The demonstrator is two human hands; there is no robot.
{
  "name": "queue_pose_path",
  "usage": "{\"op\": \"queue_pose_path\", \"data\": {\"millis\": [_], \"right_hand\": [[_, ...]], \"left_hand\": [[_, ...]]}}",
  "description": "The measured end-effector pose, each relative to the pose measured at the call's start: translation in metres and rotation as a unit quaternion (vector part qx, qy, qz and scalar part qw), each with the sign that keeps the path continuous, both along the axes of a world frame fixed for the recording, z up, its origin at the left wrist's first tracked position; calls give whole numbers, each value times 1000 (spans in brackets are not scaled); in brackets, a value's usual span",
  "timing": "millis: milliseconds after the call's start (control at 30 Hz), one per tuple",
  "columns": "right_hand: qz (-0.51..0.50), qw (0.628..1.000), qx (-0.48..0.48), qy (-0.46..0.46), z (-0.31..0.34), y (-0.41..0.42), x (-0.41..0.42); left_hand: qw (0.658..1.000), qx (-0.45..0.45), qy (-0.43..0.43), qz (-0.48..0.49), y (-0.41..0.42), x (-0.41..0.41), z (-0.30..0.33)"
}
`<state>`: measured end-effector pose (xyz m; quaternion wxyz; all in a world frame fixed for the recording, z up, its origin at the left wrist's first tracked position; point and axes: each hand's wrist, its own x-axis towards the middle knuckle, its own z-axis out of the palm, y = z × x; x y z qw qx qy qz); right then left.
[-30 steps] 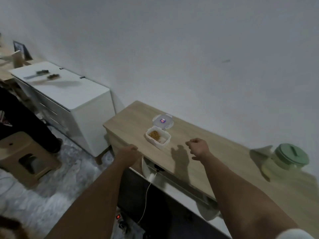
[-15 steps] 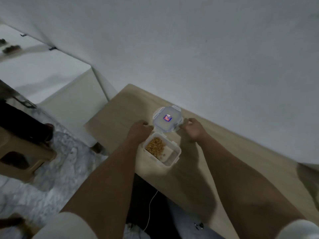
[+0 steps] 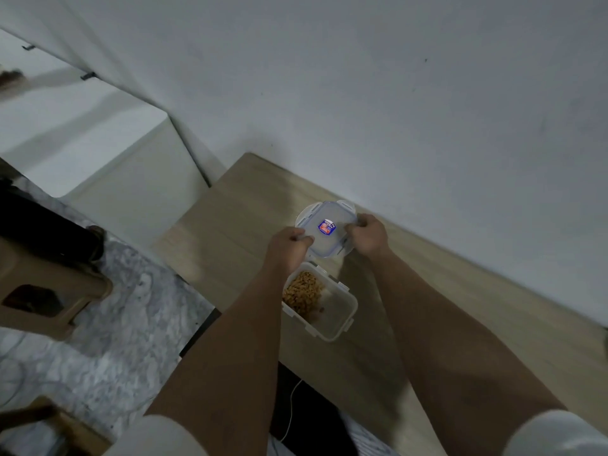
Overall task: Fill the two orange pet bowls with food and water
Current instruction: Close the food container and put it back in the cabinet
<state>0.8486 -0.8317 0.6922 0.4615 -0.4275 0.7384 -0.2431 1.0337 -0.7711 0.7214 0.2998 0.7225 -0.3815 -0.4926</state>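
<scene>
While the food container (image 3: 324, 302) sits uncovered, left hand (image 3: 287, 251) and right hand (image 3: 367, 237) each grip the lid (image 3: 325, 229), fingers curled tight.

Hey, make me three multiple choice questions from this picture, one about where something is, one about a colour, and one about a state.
1. Where is the lid compared with the food container?
A. Beyond it, nearer the wall
B. Under it
C. On the floor

2. What colour is the kibble in the container?
A. Green
B. Orange-brown
C. Black

3. What state is the container in?
A. Sealed shut
B. Lying on its side
C. Open, with food on one side only

Answers:
1. A, the lid sits farther along the wooden table, toward the wall, with the left hand and right hand gripping its opposite edges.
2. B, the pieces are orange-brown.
3. C, the top is uncovered and the right part of the floor is bare.
</scene>
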Motion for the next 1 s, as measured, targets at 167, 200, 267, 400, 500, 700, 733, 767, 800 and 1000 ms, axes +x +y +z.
{"op": "queue_pose_path", "data": {"millis": [167,200,267,400,500,700,733,767,800,1000], "right_hand": [[-75,992,-31,-97,27,10,1],[-92,988,-41,-119,29,13,0],[-118,978,-54,-161,36,22,-1],[-135,963,-34,-231,50,49,-11],[-118,957,6,-267,66,73,-17],[-82,957,43,-274,84,125,-29],[-97,956,42,-274,86,133,-29],[-113,956,39,-269,88,142,-29],[-124,957,37,-260,88,149,-29],[-113,971,52,-204,79,202,-18]], "left_hand": [[988,-16,115,98,-4,-2,11],[989,-27,111,97,-4,-3,17],[989,-57,99,98,-4,-4,31],[986,-100,64,120,2,1,53],[973,-104,101,179,15,8,67],[977,-76,134,147,47,17,76],[979,-73,132,135,50,20,74],[983,-68,120,121,52,21,72],[986,-67,102,110,53,24,67],[995,-59,12,81,46,43,-15]]}}
